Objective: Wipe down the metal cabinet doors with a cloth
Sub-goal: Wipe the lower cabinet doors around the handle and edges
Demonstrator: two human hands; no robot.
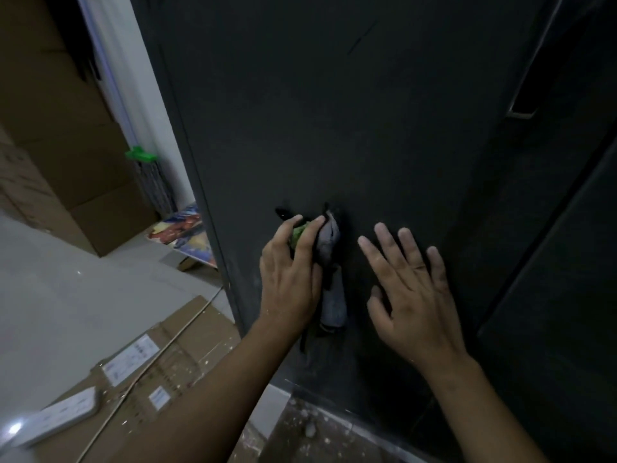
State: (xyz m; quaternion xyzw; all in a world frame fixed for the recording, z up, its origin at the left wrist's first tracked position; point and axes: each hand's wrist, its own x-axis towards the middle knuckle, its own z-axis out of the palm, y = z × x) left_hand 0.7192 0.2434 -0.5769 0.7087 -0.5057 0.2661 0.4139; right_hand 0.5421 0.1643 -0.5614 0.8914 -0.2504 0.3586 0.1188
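Note:
A dark grey metal cabinet door [334,128] fills the middle of the view. My left hand [290,275] grips a bunched grey cloth [330,248] with a green patch and presses it against the lower part of the door. A tail of the cloth hangs down below the hand. My right hand [410,289] lies flat on the door just right of the cloth, fingers straight and spread, holding nothing.
A second dark door with a metal handle [521,111] stands to the right. Stacked cardboard boxes [66,128] stand at the left, a flattened box [160,379] and a white power strip [56,419] lie on the pale floor. A green-headed mop [143,158] leans by the wall.

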